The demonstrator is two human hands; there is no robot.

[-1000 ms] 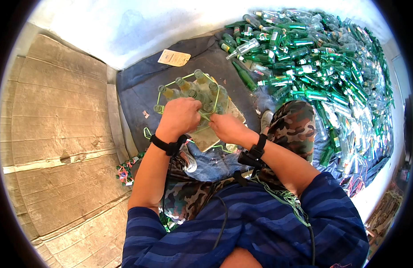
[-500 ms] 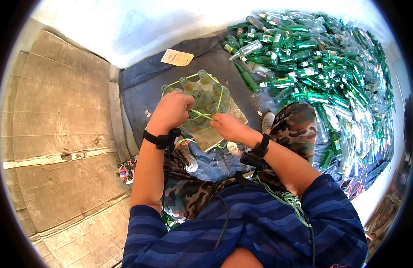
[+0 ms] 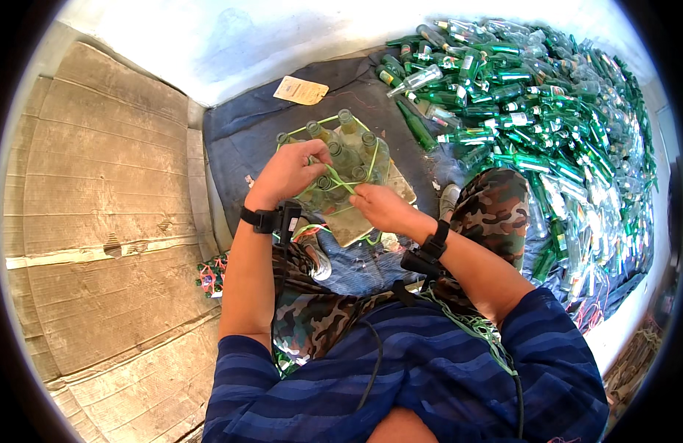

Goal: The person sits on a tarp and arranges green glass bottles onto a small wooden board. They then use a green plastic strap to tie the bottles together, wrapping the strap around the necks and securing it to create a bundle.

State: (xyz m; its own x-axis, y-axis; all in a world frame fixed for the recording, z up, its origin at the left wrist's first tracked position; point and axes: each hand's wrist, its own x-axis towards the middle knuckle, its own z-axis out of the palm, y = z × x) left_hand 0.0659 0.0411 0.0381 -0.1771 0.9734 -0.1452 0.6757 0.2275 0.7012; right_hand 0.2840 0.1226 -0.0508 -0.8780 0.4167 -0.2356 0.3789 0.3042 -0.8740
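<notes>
Several clear glass bottles (image 3: pixel 349 140) stand upright in a tight cluster, ringed near their necks by a light green plastic cord (image 3: pixel 335 178). Under them lies a pale flat board (image 3: pixel 395 193). My left hand (image 3: pixel 291 171) is over the near left bottles, its fingers pinched on the cord. My right hand (image 3: pixel 380 205), at the near side of the cluster, pinches the cord where its strands cross. Both hands partly cover the nearest bottles. More green cord (image 3: pixel 478 332) hangs in a bundle at my waist.
A large heap of green and clear bottles (image 3: pixel 518 118) fills the right side. Cardboard sheets (image 3: pixel 105 177) cover the left. A tan card (image 3: pixel 301 91) lies on the dark mat (image 3: pixel 238 133) near the white wall. Bottles with red cord (image 3: pixel 211 279) sit beside my left leg.
The view has shifted slightly. My left hand has turned, its fingers now raised a little with the cord. My right hand keeps its pinch by the crossing strands.
</notes>
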